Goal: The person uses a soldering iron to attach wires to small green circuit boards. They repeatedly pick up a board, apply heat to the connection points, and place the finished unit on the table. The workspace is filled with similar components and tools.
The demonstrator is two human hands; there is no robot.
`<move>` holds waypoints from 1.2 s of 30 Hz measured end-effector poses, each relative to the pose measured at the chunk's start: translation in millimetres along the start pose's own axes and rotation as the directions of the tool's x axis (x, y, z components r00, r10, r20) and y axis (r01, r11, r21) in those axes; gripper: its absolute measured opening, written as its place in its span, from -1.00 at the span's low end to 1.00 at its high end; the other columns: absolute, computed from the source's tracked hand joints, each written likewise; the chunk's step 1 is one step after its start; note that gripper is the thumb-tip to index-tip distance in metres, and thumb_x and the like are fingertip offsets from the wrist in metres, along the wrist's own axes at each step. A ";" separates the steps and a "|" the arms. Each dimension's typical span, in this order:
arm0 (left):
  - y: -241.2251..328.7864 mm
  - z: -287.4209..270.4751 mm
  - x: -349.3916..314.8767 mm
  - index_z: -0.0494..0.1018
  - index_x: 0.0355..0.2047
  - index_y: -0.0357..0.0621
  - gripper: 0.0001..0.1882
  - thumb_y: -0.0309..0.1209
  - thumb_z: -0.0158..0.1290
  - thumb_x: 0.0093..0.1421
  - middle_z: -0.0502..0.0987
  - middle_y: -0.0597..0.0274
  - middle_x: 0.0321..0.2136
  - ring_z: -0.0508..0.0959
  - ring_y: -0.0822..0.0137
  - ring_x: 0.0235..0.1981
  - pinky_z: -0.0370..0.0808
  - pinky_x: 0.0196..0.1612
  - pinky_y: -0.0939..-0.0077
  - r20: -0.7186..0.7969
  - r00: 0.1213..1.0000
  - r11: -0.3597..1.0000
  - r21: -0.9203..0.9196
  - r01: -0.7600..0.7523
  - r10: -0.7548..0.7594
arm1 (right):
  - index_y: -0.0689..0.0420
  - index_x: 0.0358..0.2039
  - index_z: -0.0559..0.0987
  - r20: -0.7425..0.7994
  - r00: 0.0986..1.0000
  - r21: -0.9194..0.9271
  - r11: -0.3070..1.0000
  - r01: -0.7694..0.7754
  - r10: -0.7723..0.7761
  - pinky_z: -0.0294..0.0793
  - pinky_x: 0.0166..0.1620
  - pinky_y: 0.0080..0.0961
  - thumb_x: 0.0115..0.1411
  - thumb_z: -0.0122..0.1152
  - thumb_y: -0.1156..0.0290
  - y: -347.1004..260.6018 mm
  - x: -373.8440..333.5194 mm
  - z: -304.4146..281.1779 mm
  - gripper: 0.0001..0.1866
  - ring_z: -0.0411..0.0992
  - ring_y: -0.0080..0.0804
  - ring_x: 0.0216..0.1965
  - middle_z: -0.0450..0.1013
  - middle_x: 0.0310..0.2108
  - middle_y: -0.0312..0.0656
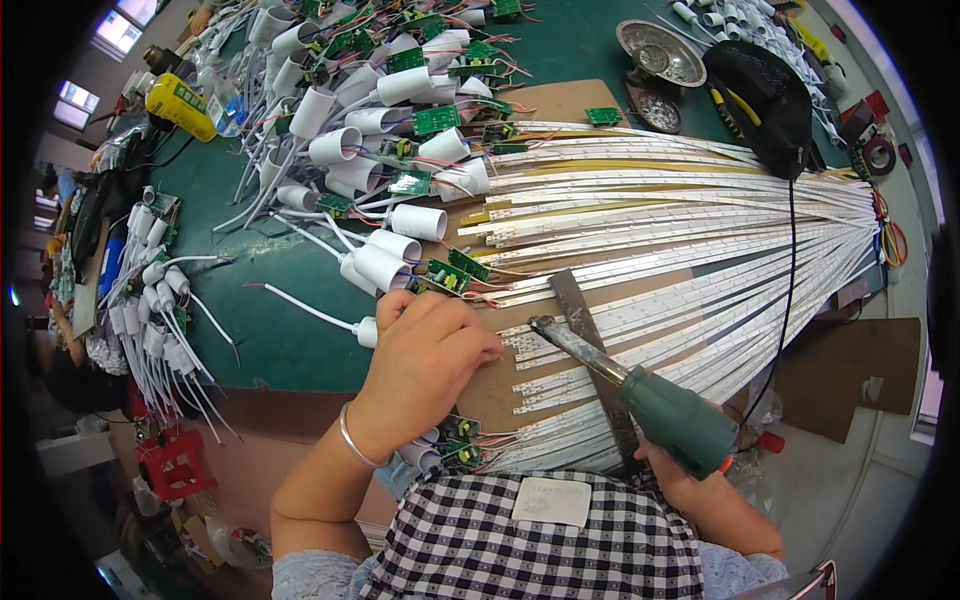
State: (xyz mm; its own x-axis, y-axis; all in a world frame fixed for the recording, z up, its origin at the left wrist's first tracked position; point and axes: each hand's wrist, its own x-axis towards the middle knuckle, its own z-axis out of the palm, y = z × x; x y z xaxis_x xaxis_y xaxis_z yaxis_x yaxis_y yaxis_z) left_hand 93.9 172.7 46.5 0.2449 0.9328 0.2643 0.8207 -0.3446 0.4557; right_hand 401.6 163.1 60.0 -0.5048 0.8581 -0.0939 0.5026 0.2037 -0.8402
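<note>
My left hand (430, 340) is closed near the left ends of the LED strips (620, 330); whatever its fingertips pinch is hidden. Beside it lie a white plastic end cap (366, 332) with a white cable and a small green circuit board (447, 276) with thin wires. My right hand (678, 478) grips a soldering iron (680, 420) by its green handle, partly hidden behind it. The iron's tip points up and left, over the strip ends. A dark flat metal bar (597, 365) lies across the strips, passing beneath the iron.
White end caps with cables and circuit boards pile up on the green table (290, 350) at the far left. A metal dish (660, 55) and a black cap-like item (765, 105) sit at the back right. A yellow bottle (180, 105) stands far left; a black cord crosses the strips.
</note>
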 end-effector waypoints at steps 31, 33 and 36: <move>6.6 15.4 4.5 0.40 -0.55 -0.05 -0.84 -0.48 0.15 -0.18 0.37 0.32 -0.43 0.37 0.26 -0.30 0.17 -0.11 0.30 -0.082 0.994 0.992 0.095 0.081 -0.074 | 0.18 -0.24 0.58 0.122 0.922 -0.214 0.898 0.385 -0.367 0.45 -0.40 -0.34 0.03 0.17 0.44 -16.1 28.4 -4.1 -0.75 0.49 -0.13 -0.46 0.51 -0.38 -0.10; 6.0 16.7 4.7 0.40 -0.55 -0.05 -0.85 -0.48 0.15 -0.18 0.37 0.32 -0.43 0.37 0.26 -0.30 0.17 -0.11 0.30 -0.087 0.994 0.992 0.098 0.078 -0.069 | 0.18 -0.25 0.58 0.125 0.920 -0.204 0.898 0.389 -0.370 0.45 -0.39 -0.33 0.02 0.16 0.45 -16.2 28.7 -4.1 -0.76 0.49 -0.12 -0.44 0.52 -0.38 -0.11; 6.5 16.1 5.2 0.40 -0.56 -0.04 -0.85 -0.48 0.15 -0.18 0.37 0.33 -0.43 0.37 0.26 -0.31 0.17 -0.12 0.30 -0.090 0.994 0.992 0.099 0.078 -0.069 | 0.18 -0.25 0.58 0.137 0.919 -0.200 0.898 0.392 -0.370 0.44 -0.38 -0.33 0.02 0.16 0.45 -14.9 29.2 -4.2 -0.76 0.48 -0.12 -0.44 0.52 -0.38 -0.11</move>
State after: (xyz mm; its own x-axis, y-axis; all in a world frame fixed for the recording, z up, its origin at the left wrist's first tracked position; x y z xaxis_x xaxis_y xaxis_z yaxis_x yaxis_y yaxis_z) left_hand 108.9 177.0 37.2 0.1398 0.9412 0.3076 0.8845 -0.2584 0.3886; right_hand 382.2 187.1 72.1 -0.7460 0.6484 0.1518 0.3940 0.6135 -0.6844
